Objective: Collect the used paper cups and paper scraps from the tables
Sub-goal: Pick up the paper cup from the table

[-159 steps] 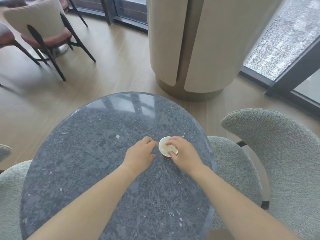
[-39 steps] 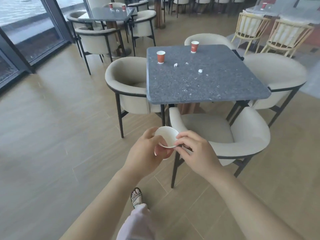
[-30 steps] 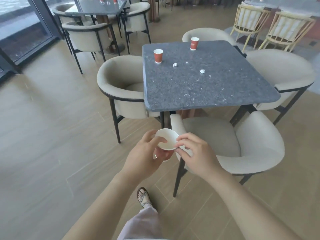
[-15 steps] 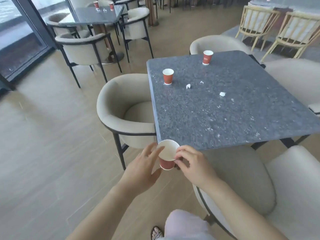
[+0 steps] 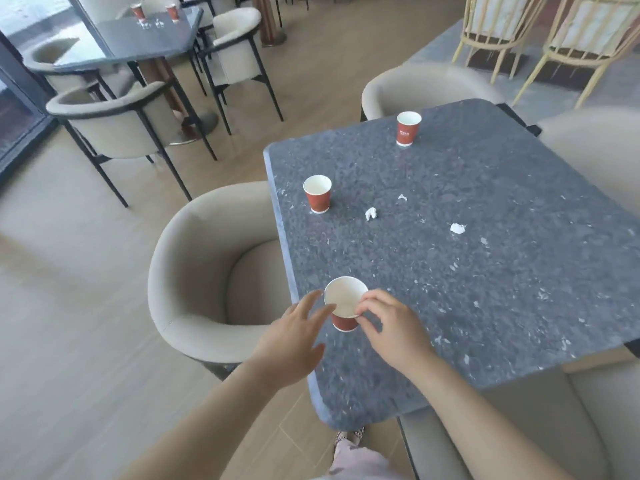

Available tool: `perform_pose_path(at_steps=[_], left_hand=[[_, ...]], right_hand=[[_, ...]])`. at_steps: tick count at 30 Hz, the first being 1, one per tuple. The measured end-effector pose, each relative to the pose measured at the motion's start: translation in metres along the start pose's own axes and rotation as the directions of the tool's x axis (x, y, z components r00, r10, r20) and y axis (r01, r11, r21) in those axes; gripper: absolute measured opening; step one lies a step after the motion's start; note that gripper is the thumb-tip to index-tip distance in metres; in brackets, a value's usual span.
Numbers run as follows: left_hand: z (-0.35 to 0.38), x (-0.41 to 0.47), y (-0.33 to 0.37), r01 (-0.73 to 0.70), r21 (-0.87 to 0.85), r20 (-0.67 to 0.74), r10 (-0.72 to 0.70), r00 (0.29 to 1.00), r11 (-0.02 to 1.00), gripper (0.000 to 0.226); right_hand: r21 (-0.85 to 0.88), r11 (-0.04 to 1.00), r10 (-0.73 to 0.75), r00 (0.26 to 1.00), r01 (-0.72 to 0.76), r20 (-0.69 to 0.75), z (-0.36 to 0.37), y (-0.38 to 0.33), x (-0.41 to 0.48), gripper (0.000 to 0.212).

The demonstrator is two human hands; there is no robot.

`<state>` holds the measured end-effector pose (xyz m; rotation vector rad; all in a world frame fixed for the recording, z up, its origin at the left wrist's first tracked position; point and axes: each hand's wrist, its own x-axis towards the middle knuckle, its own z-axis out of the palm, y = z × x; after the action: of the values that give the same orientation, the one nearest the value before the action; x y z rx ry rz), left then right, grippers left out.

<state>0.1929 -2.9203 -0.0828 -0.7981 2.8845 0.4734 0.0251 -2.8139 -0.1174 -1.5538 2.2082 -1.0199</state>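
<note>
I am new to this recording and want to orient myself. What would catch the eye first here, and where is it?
First the red cup at the near left edge of the grey table: the right hand pinches its rim, and the left hand is open beside it. Then a left cup and a far cup stand on the table, with white scraps lying in the middle.

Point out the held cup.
In the head view, the held cup is low centre over the near left edge of the grey table, its rim pinched by the right hand, the open left hand beside it.
</note>
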Motion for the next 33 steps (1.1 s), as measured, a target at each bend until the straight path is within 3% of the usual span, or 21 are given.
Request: perform_pose_path(at_steps=[4, 10, 19, 25, 33], left_hand=[[-0.005, 0.061, -0.008, -0.056, 0.086, 0.121, 0.045, 0.992, 0.995, 0.064], [-0.005, 0.117, -0.020, -0.095, 0.070, 0.227, 0.077, 0.971, 0.993, 0.067], [-0.009, 0.176, -0.053, -0.112, 0.014, 0.228, 0.106, 0.968, 0.994, 0.072], [-0.014, 0.215, -0.063, -0.119, -0.015, 0.233, 0.119, 0.965, 0.993, 0.068], [-0.030, 0.289, -0.054, -0.197, -0.110, 0.080, 0.206, 0.975, 0.974, 0.054]], right_hand=[[-0.043, 0.997, 0.064, 0.998, -0.063, 0.030, 0.002, 0.030, 0.038, 0.004], [-0.113, 0.982, 0.157, 0.987, -0.151, 0.046, 0.005, 0.062, 0.072, 0.004], [-0.190, 0.946, 0.261, 0.964, -0.264, -0.039, 0.011, 0.079, 0.119, 0.008], [-0.223, 0.916, 0.339, 0.941, -0.333, -0.013, 0.014, 0.088, 0.139, 0.013], [-0.164, 0.933, 0.316, 0.947, -0.320, -0.055, -0.012, 0.111, 0.153, 0.018]])
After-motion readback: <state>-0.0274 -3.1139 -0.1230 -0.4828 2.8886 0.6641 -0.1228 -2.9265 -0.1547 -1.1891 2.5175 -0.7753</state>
